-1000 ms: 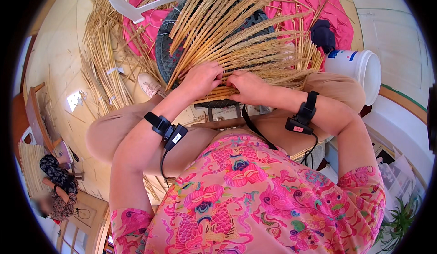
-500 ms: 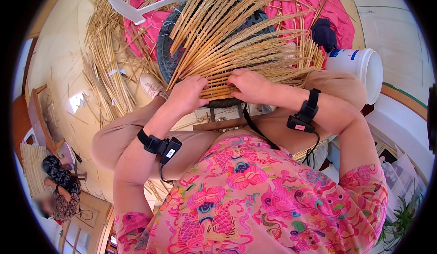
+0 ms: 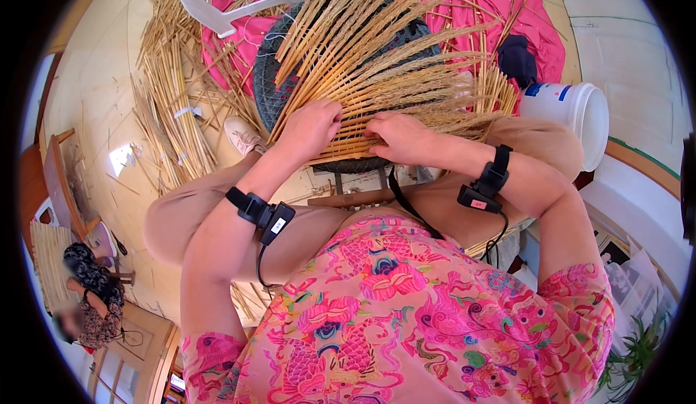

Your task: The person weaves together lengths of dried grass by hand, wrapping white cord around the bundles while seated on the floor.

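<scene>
A fan of dried straw stalks with feathery seed heads [image 3: 391, 67] spreads over a round dark woven base [image 3: 270, 67] in front of me. My left hand [image 3: 313, 125] is over the stalks left of their middle, its fingers curled together near the cut ends. Whatever its fingertips pinch is too small or hidden to make out. Close by on the right, my right hand [image 3: 400, 139] bends its fingers and thumb around the nearest stalks. The lowest stalks run across under both hands, above the dark near rim of the base.
Bundled stalks [image 3: 174, 118] lie on the floor at left, and a white stool with a green top [image 3: 239, 2] stands beyond. A pink cloth [image 3: 525, 13] spreads behind the base. At right is a white bucket [image 3: 580, 118]. Another person [image 3: 98, 295] sits far left.
My left hand has slid away from me and slightly right along the stalks, its fingers now more curled. My right hand stays in nearly the same place.
</scene>
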A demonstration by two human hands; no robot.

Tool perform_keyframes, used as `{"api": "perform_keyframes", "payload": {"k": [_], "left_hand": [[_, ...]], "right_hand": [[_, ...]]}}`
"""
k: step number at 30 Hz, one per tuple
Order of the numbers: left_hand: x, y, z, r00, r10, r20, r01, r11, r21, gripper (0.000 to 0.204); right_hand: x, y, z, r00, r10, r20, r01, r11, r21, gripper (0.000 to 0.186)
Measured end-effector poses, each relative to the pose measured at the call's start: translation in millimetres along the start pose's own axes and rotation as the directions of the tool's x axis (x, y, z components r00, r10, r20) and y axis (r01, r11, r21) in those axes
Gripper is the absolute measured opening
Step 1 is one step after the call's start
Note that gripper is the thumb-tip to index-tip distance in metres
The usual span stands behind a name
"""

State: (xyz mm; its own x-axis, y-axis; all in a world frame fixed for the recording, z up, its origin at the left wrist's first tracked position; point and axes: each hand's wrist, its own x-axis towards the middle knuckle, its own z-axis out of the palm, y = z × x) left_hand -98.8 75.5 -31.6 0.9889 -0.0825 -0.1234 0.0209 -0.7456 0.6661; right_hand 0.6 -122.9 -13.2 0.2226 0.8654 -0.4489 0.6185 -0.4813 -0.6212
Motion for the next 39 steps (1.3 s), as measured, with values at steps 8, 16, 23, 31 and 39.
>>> {"api": "perform_keyframes", "payload": {"k": [8, 16, 23, 31, 39], "left_hand": [[9.4, 3.7, 7.0, 0.996, 0.08, 0.046, -0.081, 0.997, 0.003, 0.01], [10.8, 3.8, 11.3, 0.996, 0.075, 0.057, -0.075, 0.997, 0.001, 0.012], [7.6, 5.0, 19.6, 0.981, 0.186, -0.057, -0.182, 0.981, 0.065, 0.014], [4.6, 8.1, 16.9, 0.979, 0.196, -0.052, -0.19, 0.977, 0.098, 0.017], [8.7, 3.5, 10.0, 0.968, 0.248, 0.043, -0.25, 0.967, 0.045, 0.012]], "right_hand": [[-0.9, 8.1, 0.2, 0.986, -0.045, -0.159, 0.054, 0.997, 0.053, 0.019], [2.4, 11.8, 12.2, 0.977, -0.05, -0.208, 0.051, 0.999, 0.002, 0.018], [7.6, 12.9, 11.3, 0.999, 0.019, -0.039, -0.016, 0.996, 0.089, 0.021], [6.1, 13.6, 12.7, 0.999, 0.022, -0.035, -0.017, 0.991, 0.13, 0.026], [2.0, 14.5, 20.2, 0.993, -0.051, -0.109, 0.058, 0.996, 0.069, 0.026]]}}
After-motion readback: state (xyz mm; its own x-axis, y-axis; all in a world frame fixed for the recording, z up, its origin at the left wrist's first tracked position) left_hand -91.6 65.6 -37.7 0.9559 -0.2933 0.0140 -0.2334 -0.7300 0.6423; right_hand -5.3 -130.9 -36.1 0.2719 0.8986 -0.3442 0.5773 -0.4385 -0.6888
